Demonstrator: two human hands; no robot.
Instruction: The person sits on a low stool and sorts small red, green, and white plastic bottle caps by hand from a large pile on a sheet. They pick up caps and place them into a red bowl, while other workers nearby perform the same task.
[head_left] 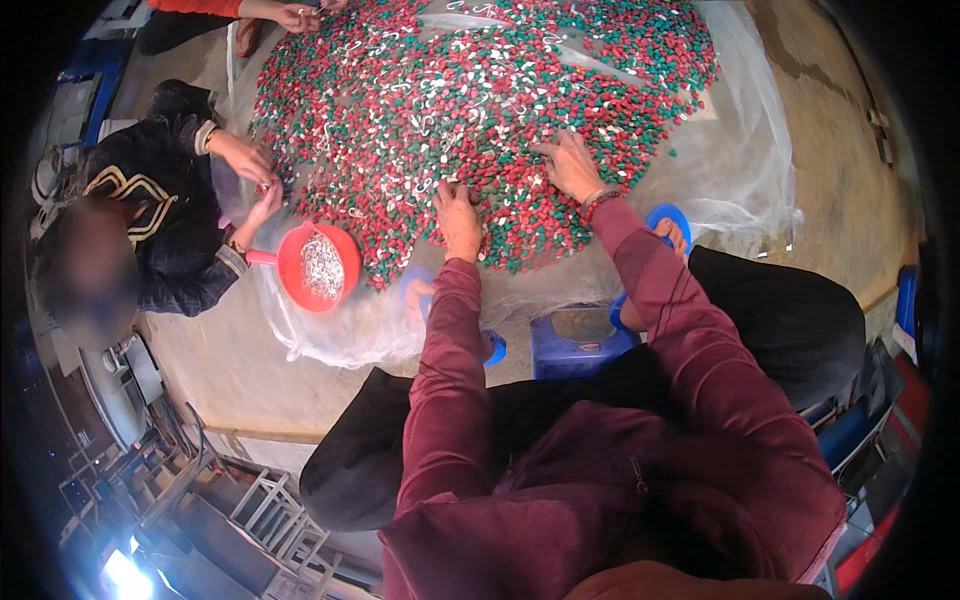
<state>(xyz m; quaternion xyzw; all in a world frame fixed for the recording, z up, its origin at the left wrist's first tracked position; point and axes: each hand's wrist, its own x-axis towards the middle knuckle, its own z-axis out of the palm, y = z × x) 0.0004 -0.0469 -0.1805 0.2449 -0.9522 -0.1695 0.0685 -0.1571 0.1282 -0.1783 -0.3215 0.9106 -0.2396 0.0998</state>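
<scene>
A wide spread of small red and green pieces (400, 150), mixed with white hook-shaped ones, lies on clear plastic sheeting in front of me. My left hand (460, 224) rests at the near middle of the spread, its fingertips bent down among the pieces and slightly apart. Farther right, my right hand (572, 168) reaches in from the side with fingers stretched over the pieces, pointing left. Nothing held shows in either hand, though the undersides of the fingers are hidden.
A red handled bowl (345, 235) containing white pieces stands to my left. Beside it a co-worker's hands (262, 190) meet at the spread's edge; another person's hand (298, 17) is at the far left. Plastic sheeting (745, 150) extends right. A blue stool (575, 350) stands between my legs.
</scene>
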